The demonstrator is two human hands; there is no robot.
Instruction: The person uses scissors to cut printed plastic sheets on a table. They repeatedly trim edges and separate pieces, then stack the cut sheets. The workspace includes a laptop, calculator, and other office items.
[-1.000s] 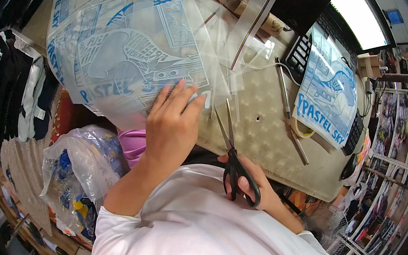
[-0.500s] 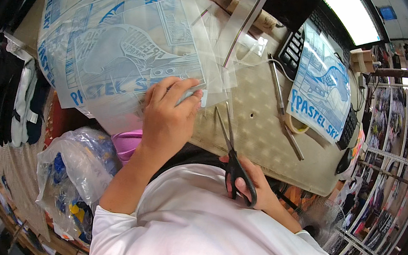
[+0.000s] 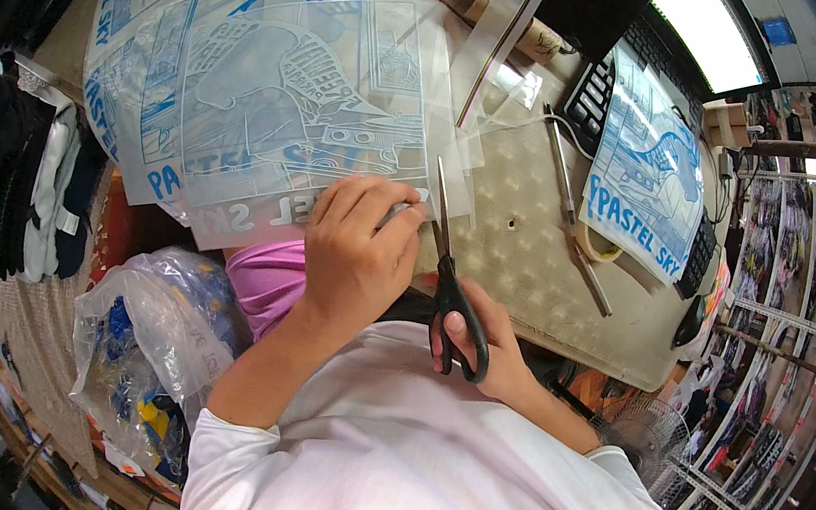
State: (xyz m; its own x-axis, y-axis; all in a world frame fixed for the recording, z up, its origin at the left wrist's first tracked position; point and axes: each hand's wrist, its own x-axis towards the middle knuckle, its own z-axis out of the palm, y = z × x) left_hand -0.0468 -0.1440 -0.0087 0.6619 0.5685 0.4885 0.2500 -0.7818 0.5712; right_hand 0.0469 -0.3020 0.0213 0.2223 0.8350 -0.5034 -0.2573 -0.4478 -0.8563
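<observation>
My left hand (image 3: 362,235) has its fingers closed on the near right part of a clear film sheet (image 3: 269,154) with a pale printed picture and mirrored lettering. The sheet overlaps other clear sheets with blue print (image 3: 153,150) on the table. In my right hand (image 3: 494,340) is a pair of scissors (image 3: 444,279) with black handles, its metal blades pointing away from me. The blades lie just right of the left fingers, beside the film's right edge. Whether they touch the film I cannot tell.
On the table (image 3: 526,279) lie a metal rod (image 3: 573,223), a tape roll (image 3: 592,246) and another blue-printed sheet (image 3: 644,171) near a keyboard (image 3: 587,99). A bright screen (image 3: 710,33) stands beyond. A filled plastic bag (image 3: 153,327) is at left, a fan (image 3: 644,433) at right.
My left hand and the film have shifted right and toward me, uncovering more of the near lettering. The scissors have moved up and left, closer to the film, and point more straight ahead.
</observation>
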